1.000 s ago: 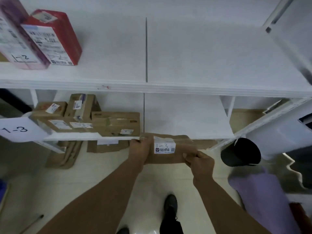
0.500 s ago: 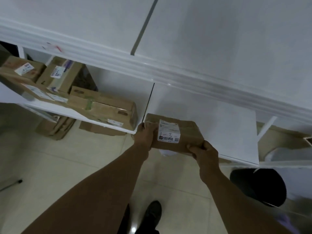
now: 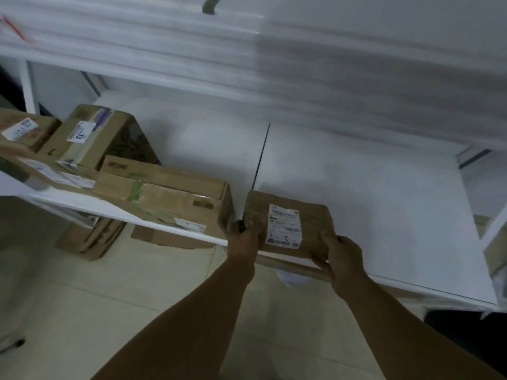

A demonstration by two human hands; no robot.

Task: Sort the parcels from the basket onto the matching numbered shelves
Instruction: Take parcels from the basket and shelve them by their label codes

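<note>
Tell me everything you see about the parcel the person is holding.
The parcel is a flat, creased brown cardboard box with a white label on top bearing a barcode and blurred handwriting. It is at the front edge of the white shelf, right of a larger box. The left hand grips its left end, the right hand its near right corner.

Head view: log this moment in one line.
phase: placing | left hand: grips parcel left end | right hand: grips near corner | parcel: at lower shelf front edge, beside stacked boxes
</note>
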